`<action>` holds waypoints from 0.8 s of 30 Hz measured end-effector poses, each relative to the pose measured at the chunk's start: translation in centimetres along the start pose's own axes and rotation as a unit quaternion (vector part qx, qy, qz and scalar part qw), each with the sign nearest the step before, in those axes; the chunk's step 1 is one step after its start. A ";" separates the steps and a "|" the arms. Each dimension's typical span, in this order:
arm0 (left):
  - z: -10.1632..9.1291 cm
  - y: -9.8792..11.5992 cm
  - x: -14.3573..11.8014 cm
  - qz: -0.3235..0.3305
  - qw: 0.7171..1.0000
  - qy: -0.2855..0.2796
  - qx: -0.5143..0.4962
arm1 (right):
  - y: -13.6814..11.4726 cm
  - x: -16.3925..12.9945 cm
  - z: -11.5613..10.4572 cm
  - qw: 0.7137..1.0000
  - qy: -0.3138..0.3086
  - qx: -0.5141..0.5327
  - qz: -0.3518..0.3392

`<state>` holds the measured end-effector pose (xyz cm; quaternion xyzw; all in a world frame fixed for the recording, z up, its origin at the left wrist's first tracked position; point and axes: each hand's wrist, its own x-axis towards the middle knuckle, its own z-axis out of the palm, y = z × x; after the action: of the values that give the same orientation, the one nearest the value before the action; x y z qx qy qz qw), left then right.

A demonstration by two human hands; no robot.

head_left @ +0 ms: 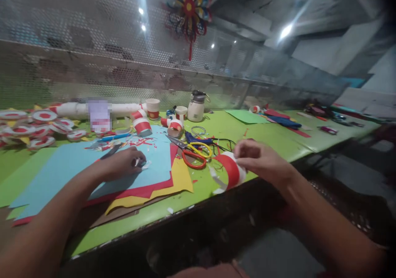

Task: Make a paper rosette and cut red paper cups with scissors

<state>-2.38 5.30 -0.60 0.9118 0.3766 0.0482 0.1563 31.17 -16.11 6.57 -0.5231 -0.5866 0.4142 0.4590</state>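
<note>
Near edge: green counter (216, 187), dark drop-off in front of it. Right hand (258, 159) near right, fingers pinched onto a red-and-white paper cup (231, 171) lying on its side at the counter edge, loose white strip hanging off the cup's near side. Left hand (123, 162) near left, curled down on a blue paper sheet (62, 166), fingertips closed on something small and dark; cannot tell what. Blue sheet stacked on a red sheet (136, 190) and a yellow sheet (179, 179), both showing at the near-right edges. Between the hands: red-handled scissors (193, 159) and yellow-handled scissors (201, 149), overlapping, just left of the cup. Red and white paper scraps (140, 142) on the blue sheet just beyond the left hand. Farther: more red-banded cups (142, 126), some tipped, a white jar with dark lid (196, 107). Far left: pile of red-and-white paper discs (37, 125). Far right: green sheet (246, 116), red and blue pieces. Back: perforated metal screen (93, 63), paper pinwheel (189, 8) hung up top.
</note>
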 end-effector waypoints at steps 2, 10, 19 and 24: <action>0.0 0.0 0.1 0.009 1.000 -0.010 -0.001 | -0.1 1.4 1.3 0.998 -0.027 0.049 -0.033; -0.3 0.5 -0.5 0.031 0.999 0.003 0.026 | -0.6 4.7 4.1 0.996 -0.037 0.000 -0.076; -1.7 6.6 -1.2 0.054 0.955 0.150 -0.252 | -0.9 10.3 7.5 0.958 -0.020 -0.207 -0.195; -0.6 8.2 -0.4 0.016 0.818 0.175 -0.548 | -1.3 14.5 9.9 0.984 -0.042 -0.095 -0.141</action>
<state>2.73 -0.27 2.56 0.6578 0.2949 0.4077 0.5604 20.75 -1.87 7.02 -0.4582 -0.7101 0.3092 0.4361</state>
